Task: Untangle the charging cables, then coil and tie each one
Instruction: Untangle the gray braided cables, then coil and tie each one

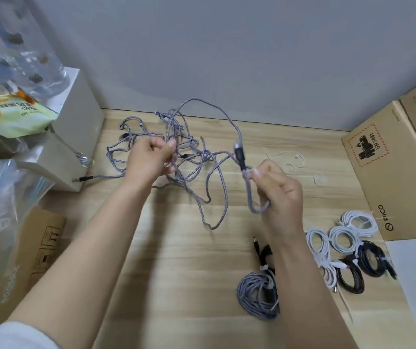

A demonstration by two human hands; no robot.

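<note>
The work surface is a light wooden tabletop (pixel 166 260) with a visible plank grain. It ends at a plain grey-white wall (pixel 227 51), unmarked and evenly lit; soft shadows fall on the wood. At the left stands a white box (pixel 78 122) against the wall, with clear plastic packaging (pixel 18 46) and a yellow-green snack bag (pixel 13 117) piled over it. A brown cardboard box (pixel 30 253) sits at the lower left. Two more cardboard boxes (pixel 388 177) with printed markings stand at the right, beside a white sheet (pixel 415 285).
</note>
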